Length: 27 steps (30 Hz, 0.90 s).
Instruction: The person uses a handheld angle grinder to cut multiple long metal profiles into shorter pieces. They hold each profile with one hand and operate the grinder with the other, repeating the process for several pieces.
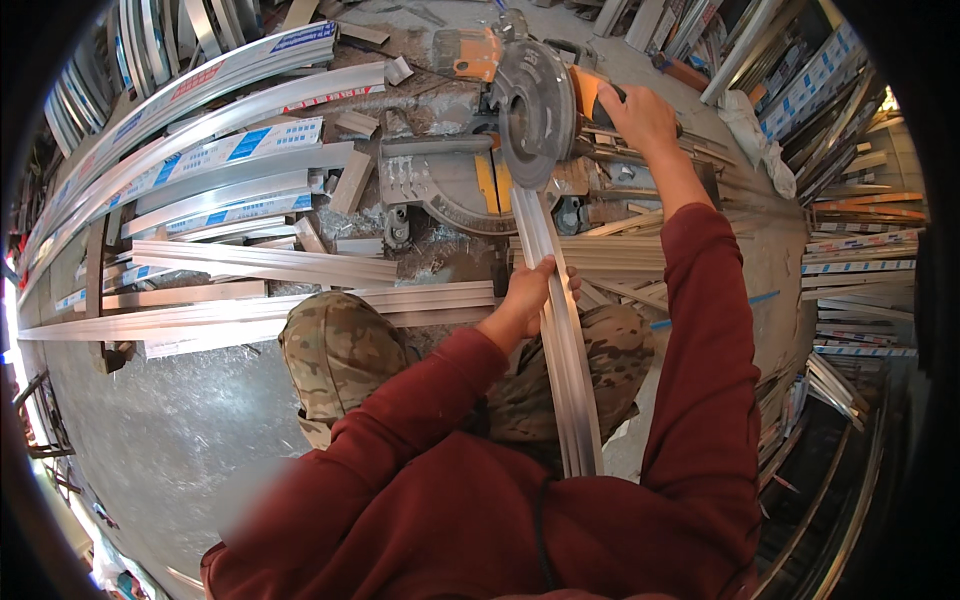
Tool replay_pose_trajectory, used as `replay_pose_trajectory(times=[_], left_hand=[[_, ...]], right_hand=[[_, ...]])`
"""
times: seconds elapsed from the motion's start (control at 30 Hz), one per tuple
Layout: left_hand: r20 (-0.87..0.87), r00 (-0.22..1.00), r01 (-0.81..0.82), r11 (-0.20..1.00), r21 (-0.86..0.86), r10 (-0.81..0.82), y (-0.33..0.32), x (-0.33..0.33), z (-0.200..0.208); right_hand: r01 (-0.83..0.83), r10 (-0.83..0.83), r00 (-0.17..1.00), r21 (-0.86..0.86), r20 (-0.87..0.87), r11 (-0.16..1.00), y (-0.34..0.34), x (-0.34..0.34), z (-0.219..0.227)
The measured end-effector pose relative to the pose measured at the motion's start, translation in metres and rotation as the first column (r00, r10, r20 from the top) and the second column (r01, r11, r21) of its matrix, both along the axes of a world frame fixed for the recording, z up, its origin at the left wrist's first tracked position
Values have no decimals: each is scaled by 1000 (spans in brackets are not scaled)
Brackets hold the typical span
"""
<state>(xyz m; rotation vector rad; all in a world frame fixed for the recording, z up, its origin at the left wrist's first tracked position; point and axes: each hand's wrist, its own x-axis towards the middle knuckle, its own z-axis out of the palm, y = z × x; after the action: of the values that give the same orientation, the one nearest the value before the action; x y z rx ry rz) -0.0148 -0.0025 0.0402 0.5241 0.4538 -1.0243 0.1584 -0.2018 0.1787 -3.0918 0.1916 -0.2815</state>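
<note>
On the left, a spread of long silver metal profiles [265, 262], some wrapped in blue-and-white film, lies across the grey concrete floor [190, 420]; to its right stands the round grey metal saw base [425, 185] with its yellow slotted plate [489, 183]; just below the plate in view, the person's bare left hand [528, 296] pinches the long, ridged silver metal strip [568, 365], thumb over the near face and fingers curled round the right edge.

The strip is the thing that matters here; its long axis runs away from the torso, between the knees in camouflage trousers [345, 345], leaning slightly left toward its far end; from the left hand's grip, that far end lies straight ahead, at the lower rim of the round grey blade guard [538, 110]; whether it touches the blade cannot be told.

The left hand is the nearer to the strip's middle; the bare right hand [642, 122] is off to the right and farther forward, wrapped round the orange-and-black saw handle [590, 92], its hidden fingers apparently curled beneath; beyond it, at the far right, lie stacked lengths of pale and blue-marked profile [860, 268].
</note>
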Motion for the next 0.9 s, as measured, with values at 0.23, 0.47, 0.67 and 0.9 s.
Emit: replay_pose_trajectory(times=[0.23, 0.47, 0.67, 0.9], left_hand=[[69, 989, 128, 992, 10, -129, 3, -1, -16], [-43, 998, 48, 990, -130, -55, -2, 4, -19], [30, 999, 24, 998, -61, -22, -6, 2, -10], [103, 994, -23, 998, -58, 29, -5, 5, -7]], right_hand=[[27, -29, 998, -30, -48, 999, 4, 1, 5], [-1, 1, 1000, -37, 10, 999, 0, -2, -2], [-7, 8, 1000, -52, 24, 999, 6, -5, -1], [4, -3, 1000, -41, 14, 999, 7, -5, 0]])
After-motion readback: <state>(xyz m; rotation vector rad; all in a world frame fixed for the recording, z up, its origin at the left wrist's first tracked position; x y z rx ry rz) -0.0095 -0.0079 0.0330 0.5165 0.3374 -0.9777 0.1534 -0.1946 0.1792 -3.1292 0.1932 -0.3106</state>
